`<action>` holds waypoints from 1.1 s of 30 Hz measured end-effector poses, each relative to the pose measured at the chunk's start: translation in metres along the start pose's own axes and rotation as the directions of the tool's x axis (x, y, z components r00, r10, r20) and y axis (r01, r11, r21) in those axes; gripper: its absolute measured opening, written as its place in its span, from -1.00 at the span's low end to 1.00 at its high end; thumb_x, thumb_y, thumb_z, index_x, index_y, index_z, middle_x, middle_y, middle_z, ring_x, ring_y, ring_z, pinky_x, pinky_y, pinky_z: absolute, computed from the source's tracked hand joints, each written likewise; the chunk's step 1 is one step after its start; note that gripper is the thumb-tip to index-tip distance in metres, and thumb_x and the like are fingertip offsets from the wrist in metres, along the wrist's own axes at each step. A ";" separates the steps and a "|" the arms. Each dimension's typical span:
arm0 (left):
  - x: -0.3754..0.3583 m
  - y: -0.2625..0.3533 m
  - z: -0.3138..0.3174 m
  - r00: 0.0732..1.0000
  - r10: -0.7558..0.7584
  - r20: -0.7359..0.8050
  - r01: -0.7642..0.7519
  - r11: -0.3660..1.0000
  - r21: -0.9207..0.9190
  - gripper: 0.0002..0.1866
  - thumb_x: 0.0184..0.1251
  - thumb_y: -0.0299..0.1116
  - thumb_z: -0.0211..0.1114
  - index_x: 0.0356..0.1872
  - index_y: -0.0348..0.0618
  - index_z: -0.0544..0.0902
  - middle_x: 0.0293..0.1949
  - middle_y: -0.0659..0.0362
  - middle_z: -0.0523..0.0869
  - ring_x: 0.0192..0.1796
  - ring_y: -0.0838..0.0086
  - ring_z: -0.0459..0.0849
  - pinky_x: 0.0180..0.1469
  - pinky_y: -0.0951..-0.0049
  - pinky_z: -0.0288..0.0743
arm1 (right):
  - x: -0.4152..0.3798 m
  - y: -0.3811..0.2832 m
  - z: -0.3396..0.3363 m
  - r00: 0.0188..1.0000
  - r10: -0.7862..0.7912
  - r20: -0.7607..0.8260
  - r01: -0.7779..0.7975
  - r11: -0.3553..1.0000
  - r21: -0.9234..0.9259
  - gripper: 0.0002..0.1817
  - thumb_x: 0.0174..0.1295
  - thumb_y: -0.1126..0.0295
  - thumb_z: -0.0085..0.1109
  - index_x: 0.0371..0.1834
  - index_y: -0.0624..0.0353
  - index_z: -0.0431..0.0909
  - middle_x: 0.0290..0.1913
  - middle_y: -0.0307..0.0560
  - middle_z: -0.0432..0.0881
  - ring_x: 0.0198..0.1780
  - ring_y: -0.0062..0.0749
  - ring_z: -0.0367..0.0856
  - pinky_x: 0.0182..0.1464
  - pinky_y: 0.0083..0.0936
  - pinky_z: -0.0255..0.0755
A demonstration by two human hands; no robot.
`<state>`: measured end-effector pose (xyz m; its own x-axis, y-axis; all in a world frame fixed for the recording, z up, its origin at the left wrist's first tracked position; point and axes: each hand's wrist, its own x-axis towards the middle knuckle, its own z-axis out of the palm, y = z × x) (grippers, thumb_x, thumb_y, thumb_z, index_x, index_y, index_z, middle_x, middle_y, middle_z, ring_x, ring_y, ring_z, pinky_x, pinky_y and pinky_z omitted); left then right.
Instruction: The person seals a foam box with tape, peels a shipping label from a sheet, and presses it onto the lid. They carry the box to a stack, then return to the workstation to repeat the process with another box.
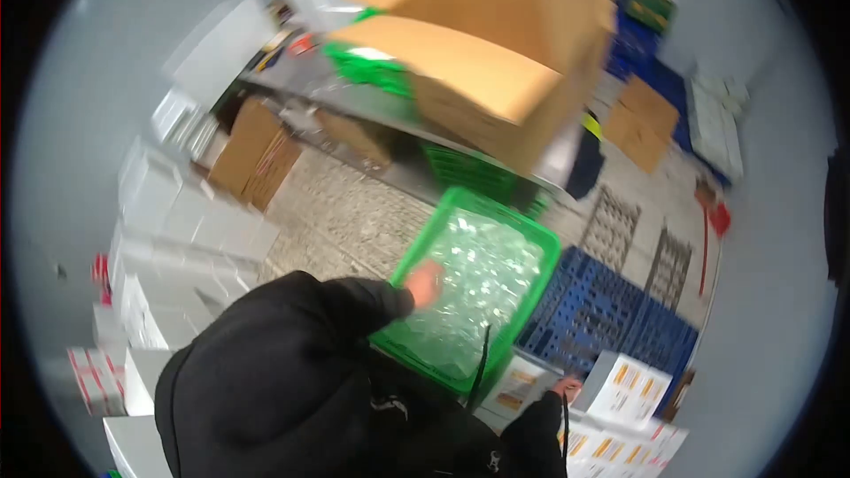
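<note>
My left hand (pixel 425 283), smeared by motion, is over the near left side of a green crate (pixel 551 246). Clear, shiny plastic pieces (pixel 482 279) fill the crate, and the hand's fingers do not show distinctly. To the right, my right hand (pixel 568 387) is right at the left edge of a white box with orange print (pixel 627 389). Its fingers are small and partly hidden there. Another white printed box (pixel 518 389) lies between the crate and that hand.
A large open cardboard box (pixel 496 62) stands on a metal table (pixel 310 80) ahead. Blue pallets (pixel 602 310) lie right of the crate. White foam boxes (pixel 177 204) are stacked along the left. A flat cardboard piece (pixel 639 119) and a red-handled tool (pixel 715 219) are farther right.
</note>
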<state>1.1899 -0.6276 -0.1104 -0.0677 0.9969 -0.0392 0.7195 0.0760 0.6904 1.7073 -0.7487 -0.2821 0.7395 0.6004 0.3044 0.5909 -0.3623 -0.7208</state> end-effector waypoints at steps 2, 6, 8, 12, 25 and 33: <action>0.029 -0.101 -0.113 0.938 -0.201 -0.283 0.190 0.980 -0.067 -0.82 0.25 -0.44 0.20 -0.13 -0.18 0.59 -0.12 -0.10 0.62 -0.07 -0.06 0.61 -0.03 0.11 0.50 | -0.074 -0.122 0.029 0.949 -0.159 0.271 0.136 0.985 0.102 -0.74 0.43 0.40 0.00 -0.48 0.11 0.31 -0.59 -0.09 0.36 -0.52 -0.33 0.41 -0.43 -0.34 0.36; 0.008 -0.298 -0.272 0.787 -0.406 -0.466 0.338 0.914 -0.226 -0.85 0.16 -0.39 0.30 -0.26 -0.17 0.66 -0.27 0.00 0.73 -0.18 0.09 0.70 -0.09 0.23 0.57 | -0.220 -0.247 0.105 0.873 -0.408 0.268 0.237 0.835 0.497 -0.88 0.41 0.44 0.02 -0.28 0.09 0.31 -0.39 -0.12 0.45 -0.58 -0.33 0.46 -0.46 -0.47 0.46; -0.037 -0.398 -0.334 0.726 -0.525 -0.443 0.349 0.837 -0.421 -0.90 0.16 -0.38 0.31 -0.32 -0.14 0.66 -0.32 0.04 0.73 -0.24 0.10 0.69 -0.16 0.19 0.57 | -0.289 -0.345 0.131 0.630 0.187 0.754 -0.526 0.817 0.237 -0.85 0.43 0.36 0.06 -0.30 0.07 0.33 -0.34 -0.12 0.51 -0.57 -0.35 0.47 -0.59 -0.39 0.39; -0.130 -0.497 -0.489 0.309 -0.611 -0.729 0.584 0.727 -0.362 -0.84 0.23 -0.34 0.26 -0.41 -0.22 0.67 -0.44 -0.02 0.68 -0.31 0.00 0.65 -0.21 0.13 0.54 | -0.384 -0.501 0.220 0.120 -0.224 0.967 -0.120 0.964 0.238 -0.93 0.38 0.45 0.02 -0.30 0.11 0.43 -0.19 -0.13 0.64 -0.25 -0.43 0.63 -0.45 -0.41 0.60; -0.026 -0.737 -0.845 0.191 -0.506 -0.841 0.368 0.831 -0.416 -0.76 0.41 -0.21 0.07 -0.28 -0.11 0.62 -0.49 0.04 0.67 -0.42 0.16 0.64 -0.40 0.12 0.47 | -0.456 -0.724 0.437 -0.011 0.227 0.974 -0.861 0.493 -0.125 -0.81 0.35 0.32 0.13 -0.27 0.23 0.62 -0.43 -0.13 0.66 -0.41 -0.46 0.66 -0.37 -0.45 0.54; 0.053 -0.809 -1.052 -0.521 -0.777 -0.353 0.391 0.150 -0.908 0.39 -0.16 0.49 0.38 0.48 -0.47 0.05 0.43 -0.32 0.26 0.45 -0.06 0.31 0.48 0.27 0.17 | -0.469 -0.752 0.562 -0.068 -0.041 0.997 0.564 0.822 0.072 -0.67 0.24 0.20 0.34 -0.06 0.20 0.66 -0.36 -0.04 0.73 -0.38 -0.36 0.71 -0.32 -0.35 0.58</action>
<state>-0.1228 -0.6562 0.0892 -0.7677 -0.5851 -0.2612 -0.5459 0.3840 0.7447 0.7349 -0.3570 -0.2323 -0.3954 0.6849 -0.6120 0.8801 0.0919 -0.4658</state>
